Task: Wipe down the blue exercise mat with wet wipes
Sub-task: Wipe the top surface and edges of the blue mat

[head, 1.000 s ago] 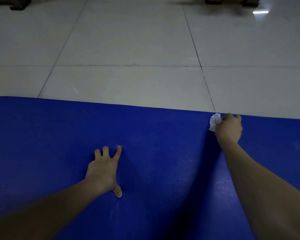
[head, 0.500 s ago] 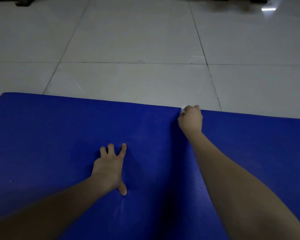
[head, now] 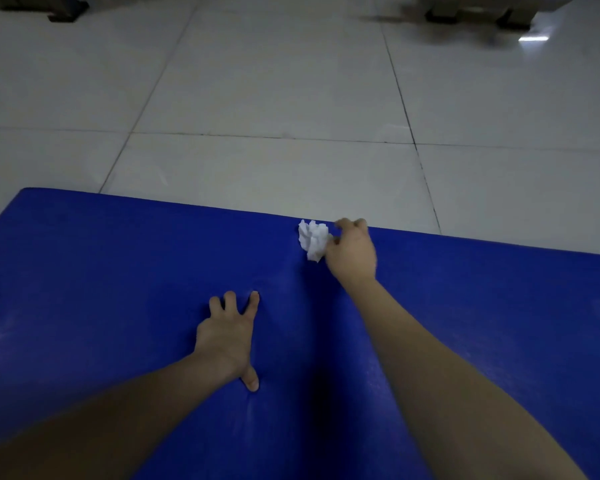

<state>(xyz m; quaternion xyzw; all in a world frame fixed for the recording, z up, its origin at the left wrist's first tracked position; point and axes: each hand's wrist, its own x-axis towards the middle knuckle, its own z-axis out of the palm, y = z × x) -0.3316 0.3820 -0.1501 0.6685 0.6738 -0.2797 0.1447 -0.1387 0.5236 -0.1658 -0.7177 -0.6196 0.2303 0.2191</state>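
A blue exercise mat (head: 101, 289) is laid flat on a floor of large pale tiles (head: 274, 81), and the lower half of the view is filled by it; its far edge runs across the middle of the view, slightly slanted, with a rounded corner at the left. Faint pale smears are seen on the mat's surface near its left side. Dark grout lines are drawn across the tiles, and a bright patch of reflected light (head: 533, 38) is seen on the floor at the upper right, beside the dark feet of some furniture (head: 471, 12) that is blurred. Another dark object (head: 65, 10) is glimpsed at the upper left edge. The left hand (head: 227, 337) is pressed flat on the mat with fingers spread, nothing being held. A crumpled white wet wipe (head: 312, 239) is gripped in the curled fingers of the right hand (head: 352, 252) and is held against the mat just beside its far edge. The two hands are kept well apart.
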